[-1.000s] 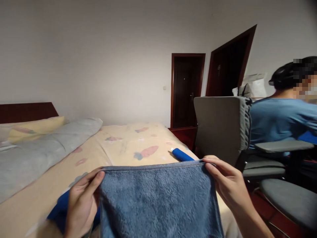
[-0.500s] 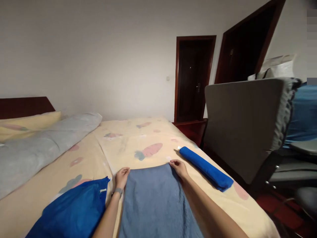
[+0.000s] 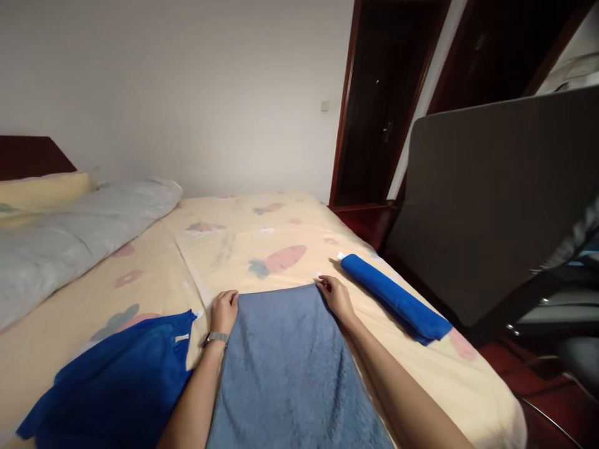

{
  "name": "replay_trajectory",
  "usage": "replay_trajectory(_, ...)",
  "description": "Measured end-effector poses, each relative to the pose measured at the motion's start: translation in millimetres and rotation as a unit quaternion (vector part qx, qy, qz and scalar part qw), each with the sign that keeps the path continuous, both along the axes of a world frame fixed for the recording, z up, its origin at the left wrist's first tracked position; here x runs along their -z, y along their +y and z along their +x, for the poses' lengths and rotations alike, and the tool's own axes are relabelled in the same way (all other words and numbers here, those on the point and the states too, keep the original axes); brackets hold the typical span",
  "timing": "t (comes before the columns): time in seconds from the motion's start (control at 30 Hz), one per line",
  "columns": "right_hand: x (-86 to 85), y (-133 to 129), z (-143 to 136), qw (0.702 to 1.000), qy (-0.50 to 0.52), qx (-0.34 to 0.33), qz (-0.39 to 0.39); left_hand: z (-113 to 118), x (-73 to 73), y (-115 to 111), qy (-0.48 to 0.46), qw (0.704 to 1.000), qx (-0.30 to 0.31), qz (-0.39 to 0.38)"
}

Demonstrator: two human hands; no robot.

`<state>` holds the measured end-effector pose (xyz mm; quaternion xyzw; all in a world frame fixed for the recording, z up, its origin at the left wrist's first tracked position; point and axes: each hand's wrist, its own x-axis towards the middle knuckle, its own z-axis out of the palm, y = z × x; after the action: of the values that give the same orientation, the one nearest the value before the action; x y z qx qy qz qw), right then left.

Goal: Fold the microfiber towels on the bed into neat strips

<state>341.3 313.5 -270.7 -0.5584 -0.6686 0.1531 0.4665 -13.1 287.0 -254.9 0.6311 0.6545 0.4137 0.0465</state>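
Note:
A grey-blue towel (image 3: 290, 368) is spread out in front of me on the bed, its near part running out of view at the bottom. My left hand (image 3: 225, 310) pinches its far left corner between closed fingers. At the far right corner, my right hand (image 3: 336, 296) grips the towel's edge the same way. The far edge stretches nearly straight between the two hands. To the left lies a bright blue cloth (image 3: 121, 380) with a small pale tag, loosely bunched and partly behind my left forearm. A folded blue towel (image 3: 393, 299) forms a long narrow strip on the right.
The bed's carrot-print sheet (image 3: 224, 249) lies beneath everything. A grey quilt or long pillow (image 3: 93, 231) and a yellow pillow (image 3: 56, 187) are at the left. Beyond the bed's right edge stands a large dark panel (image 3: 486, 206), with a dark door (image 3: 369, 125) behind.
My view has shifted, tilting down and bringing the panel nearer at the right. Both hands still hold the grey-blue towel's far corners, and its far edge now looks flatter against the bed.

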Motion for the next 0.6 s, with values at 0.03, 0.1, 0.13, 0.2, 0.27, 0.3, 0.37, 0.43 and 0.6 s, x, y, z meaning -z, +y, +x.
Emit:
replay_trajectory(0.03,-5.3,-4,-2,1.000,-0.011,0.003,0.008,4,-7.4,-5,0.017,1.000,0.005,0.009)
replay_trajectory(0.1,-19.4,-19,-11,0.999,-0.046,0.003,0.027,16,-24.5,-19,0.049,0.998,0.029,0.026)
replay_trajectory(0.13,-26.5,-31,-18,0.997,-0.074,-0.006,0.036,25,-32.6,-28,0.064,0.996,0.054,0.031)
replay_trajectory(0.2,-36.2,-60,-35,0.987,-0.144,-0.049,0.051,46,-43.3,-52,0.092,0.988,0.123,0.031)
replay_trajectory(0.27,-35.3,-94,-53,0.970,-0.208,-0.113,0.049,65,-42.9,-80,0.127,0.971,0.201,0.018)
replay_trajectory(0.3,-30.9,-109,-59,0.963,-0.229,-0.140,0.037,71,-38.3,-94,0.151,0.961,0.230,0.005)
replay_trajectory(0.37,-18.0,-134,-63,0.951,-0.265,-0.160,0.003,72,-23.0,-120,0.205,0.944,0.256,-0.030)
replay_trajectory(0.43,-5.9,-147,-54,0.946,-0.293,-0.140,-0.018,60,-5.0,-139,0.245,0.936,0.244,-0.065)
replay_trajectory(0.6,-3.5,-156,-9,0.941,-0.329,-0.043,-0.073,11,16.8,-162,0.255,0.947,0.170,-0.096)
